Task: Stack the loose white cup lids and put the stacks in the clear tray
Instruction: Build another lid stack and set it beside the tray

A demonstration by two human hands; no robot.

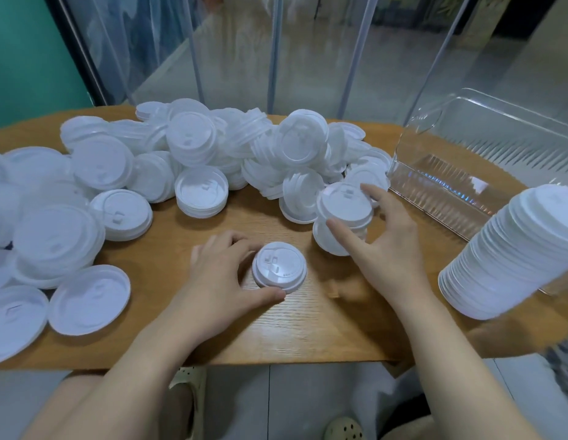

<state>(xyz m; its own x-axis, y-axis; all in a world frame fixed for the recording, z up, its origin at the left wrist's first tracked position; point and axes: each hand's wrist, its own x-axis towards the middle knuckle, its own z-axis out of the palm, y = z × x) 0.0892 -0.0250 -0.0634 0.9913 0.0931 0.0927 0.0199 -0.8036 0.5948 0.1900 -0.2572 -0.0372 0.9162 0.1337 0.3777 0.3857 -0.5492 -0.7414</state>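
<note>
A heap of loose white cup lids (213, 154) covers the back and left of the wooden table (295, 328). My left hand (219, 274) grips a short stack of lids (279, 267) that rests on the table near the front, thumb and fingers around its rim. My right hand (387, 236) reaches with spread fingers around another lid (344, 204) that lies on top of others at the heap's right edge; whether it grips that lid is unclear. A tall stack of lids (514, 252) leans at the right, against the clear tray (467, 192).
Clear plastic strip curtains (276, 58) hang behind the table. The table's front edge runs just under my forearms, with my feet in perforated shoes (343, 428) below it.
</note>
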